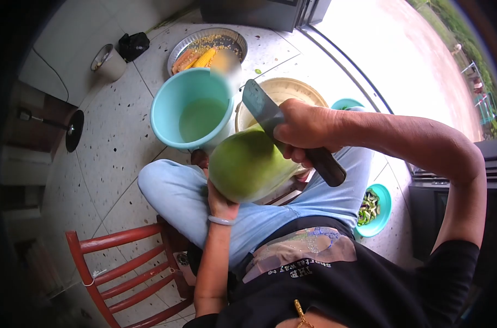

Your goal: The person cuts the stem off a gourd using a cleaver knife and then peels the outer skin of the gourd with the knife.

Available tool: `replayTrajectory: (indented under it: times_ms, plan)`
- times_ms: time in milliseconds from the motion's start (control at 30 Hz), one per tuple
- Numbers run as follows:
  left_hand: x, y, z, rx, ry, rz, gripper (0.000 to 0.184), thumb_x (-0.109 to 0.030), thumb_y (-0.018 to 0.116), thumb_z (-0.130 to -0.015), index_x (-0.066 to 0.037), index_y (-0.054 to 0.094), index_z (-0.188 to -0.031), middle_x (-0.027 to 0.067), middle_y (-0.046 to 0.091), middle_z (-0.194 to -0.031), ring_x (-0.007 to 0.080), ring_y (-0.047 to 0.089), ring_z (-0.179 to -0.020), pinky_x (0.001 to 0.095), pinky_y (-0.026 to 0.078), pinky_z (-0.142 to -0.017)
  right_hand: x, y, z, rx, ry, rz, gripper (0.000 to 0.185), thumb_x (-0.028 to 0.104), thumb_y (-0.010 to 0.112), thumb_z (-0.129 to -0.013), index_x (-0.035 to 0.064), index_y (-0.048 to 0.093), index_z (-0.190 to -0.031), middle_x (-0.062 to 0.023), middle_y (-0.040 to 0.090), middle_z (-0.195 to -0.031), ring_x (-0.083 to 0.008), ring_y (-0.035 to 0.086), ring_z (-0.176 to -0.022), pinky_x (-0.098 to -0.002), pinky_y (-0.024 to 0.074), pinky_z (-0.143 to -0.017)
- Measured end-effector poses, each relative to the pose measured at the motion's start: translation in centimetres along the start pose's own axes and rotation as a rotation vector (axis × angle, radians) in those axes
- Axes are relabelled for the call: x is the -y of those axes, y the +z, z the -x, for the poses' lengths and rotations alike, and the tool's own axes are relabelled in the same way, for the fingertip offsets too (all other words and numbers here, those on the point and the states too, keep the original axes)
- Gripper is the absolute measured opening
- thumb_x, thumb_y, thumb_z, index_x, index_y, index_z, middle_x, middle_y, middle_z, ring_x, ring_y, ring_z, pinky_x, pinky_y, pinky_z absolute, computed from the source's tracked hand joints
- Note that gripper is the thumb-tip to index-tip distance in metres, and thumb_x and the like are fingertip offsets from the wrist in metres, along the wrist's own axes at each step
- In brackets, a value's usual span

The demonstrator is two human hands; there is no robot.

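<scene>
A large, smooth green gourd [247, 167] rests over my lap, slightly blurred; I cannot tell its exact kind. My left hand [221, 201] cups its lower left side, fingers mostly hidden beneath it. Wrapped around a knife is my right hand [310, 127], above the gourd's right end. The broad dark blade of the knife [258, 104] points up and left, and its handle sticks out below my fist. The blade overlaps the gourd's top right edge; whether it touches the skin, I cannot tell.
Ahead stands a teal bucket [162, 117] holding pale green liquid, beside a beige basin [292, 86]. A metal tray [242, 42] behind holds corn. Cut vegetables fill a teal bowl [387, 210] at right. A red wooden chair [109, 243] is at left; a doorway opens at upper right.
</scene>
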State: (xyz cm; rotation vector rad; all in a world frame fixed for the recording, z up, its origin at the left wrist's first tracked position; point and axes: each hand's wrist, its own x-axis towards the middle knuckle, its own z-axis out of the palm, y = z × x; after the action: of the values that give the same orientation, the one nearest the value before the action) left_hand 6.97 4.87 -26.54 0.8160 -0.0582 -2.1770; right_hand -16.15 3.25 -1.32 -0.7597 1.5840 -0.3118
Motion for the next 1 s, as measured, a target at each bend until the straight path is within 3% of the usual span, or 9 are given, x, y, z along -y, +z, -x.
replayTrajectory:
  times_ms: [300,367,467,567,667,767,1000]
  plan:
    - [0.4,-1.6,-0.2,0.018,-0.010,-0.046,0.048,-0.044,0.044,-0.099,-0.011,0.052,-0.132,0.0073,0.057,-0.132,0.0266,0.056,-0.120,0.0465,0.050,-0.096,1.3,0.3,2.3,0.007,0.103,0.022,0.013,-0.002,0.043,-0.087,-0.0132,0.046,-0.091,-0.0165,0.055,-0.066,-0.0223,0.058,-0.051,-0.0380,0.0510,-0.042]
    - [0.3,-1.2,0.2,0.051,-0.039,-0.009,0.047,-0.044,0.044,-0.098,-0.012,0.052,-0.132,0.0071,0.057,-0.132,0.0270,0.056,-0.120,0.0483,0.050,-0.095,1.0,0.2,2.7,0.026,0.120,0.025,0.016,0.002,0.045,-0.089,-0.0124,0.047,-0.096,-0.0170,0.057,-0.070,-0.0180,0.057,-0.050,-0.0353,0.0508,-0.040]
    - [-0.1,1.7,1.4,-0.024,-0.054,0.059,0.041,-0.034,0.041,-0.100,-0.008,0.054,-0.129,0.0075,0.060,-0.124,0.0254,0.061,-0.111,0.0432,0.053,-0.092,0.9,0.1,3.4,0.039,0.150,0.073,0.017,0.004,0.046,-0.091,-0.0117,0.046,-0.097,-0.0173,0.058,-0.072,-0.0159,0.056,-0.049,-0.0341,0.0509,-0.040]
    - [-0.1,0.8,1.1,-0.036,-0.067,0.032,0.044,-0.038,0.041,-0.099,-0.009,0.053,-0.130,0.0072,0.059,-0.127,0.0268,0.060,-0.113,0.0455,0.053,-0.091,0.6,0.4,3.5,0.033,0.148,0.089,0.016,0.004,0.046,-0.091,-0.0111,0.046,-0.095,-0.0165,0.058,-0.071,-0.0158,0.056,-0.048,-0.0339,0.0507,-0.039]
    - [-0.5,0.2,0.5,0.027,-0.141,0.016,0.055,-0.051,0.041,-0.096,-0.013,0.050,-0.136,0.0088,0.054,-0.136,0.0319,0.050,-0.126,0.0598,0.044,-0.097,0.0,0.5,2.4,0.043,0.097,0.110,0.015,0.004,0.045,-0.090,-0.0107,0.047,-0.094,-0.0149,0.058,-0.071,-0.0151,0.056,-0.048,-0.0331,0.0504,-0.038]
    - [-1.0,1.5,0.6,0.069,-0.195,0.014,0.053,-0.051,0.041,-0.097,-0.014,0.051,-0.133,0.0082,0.056,-0.132,0.0302,0.056,-0.119,0.0552,0.051,-0.089,-0.1,0.7,1.4,0.011,0.036,0.131,0.015,0.004,0.045,-0.089,-0.0106,0.048,-0.092,-0.0136,0.058,-0.070,-0.0149,0.056,-0.047,-0.0322,0.0503,-0.038]
    - [-2.1,2.6,0.5,0.054,-0.281,0.018,0.061,-0.061,0.042,-0.093,-0.018,0.049,-0.136,0.0077,0.051,-0.137,0.0326,0.051,-0.125,0.0615,0.047,-0.091,0.4,1.0,-0.7,-0.029,-0.053,0.132,0.014,0.002,0.043,-0.087,-0.0100,0.048,-0.092,-0.0131,0.057,-0.067,-0.0157,0.056,-0.046,-0.0324,0.0502,-0.037]
